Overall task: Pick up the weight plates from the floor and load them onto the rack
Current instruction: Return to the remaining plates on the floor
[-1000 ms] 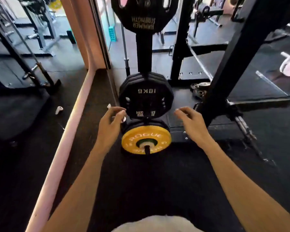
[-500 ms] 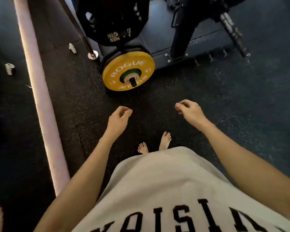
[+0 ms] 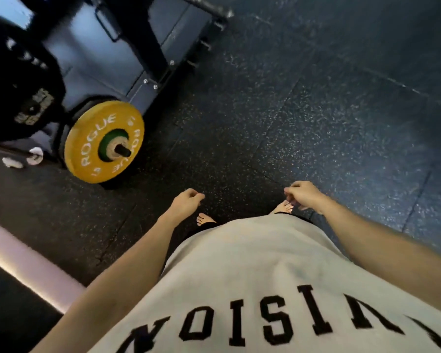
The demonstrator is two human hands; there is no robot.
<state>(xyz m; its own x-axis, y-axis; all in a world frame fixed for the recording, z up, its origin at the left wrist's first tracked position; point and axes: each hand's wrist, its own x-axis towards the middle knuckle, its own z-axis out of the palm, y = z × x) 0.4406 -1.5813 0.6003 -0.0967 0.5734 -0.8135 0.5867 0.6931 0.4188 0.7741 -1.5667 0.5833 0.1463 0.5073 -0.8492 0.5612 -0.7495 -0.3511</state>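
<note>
Both hands are hanging loosely curled, grasping nothing: my left hand and right hand; yellow plate is sitting racked at ten o'clock.

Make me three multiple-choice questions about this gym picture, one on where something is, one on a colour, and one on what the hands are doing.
1. Where does the round yellow ROGUE weight plate sit?
A. on a low peg of the black rack
B. flat on the floor
C. in the hands

2. What colour is the ring around that plate's centre hole?
A. red
B. green
C. blue

3. What are the left hand and right hand holding?
A. a black plate each
B. one plate together
C. nothing

Answers: 1 A, the plate stands upright with a dark peg through its hole. 2 B, a green ring shows around the hub. 3 C, both hands hang loosely curled above the speckled rubber floor.
</note>
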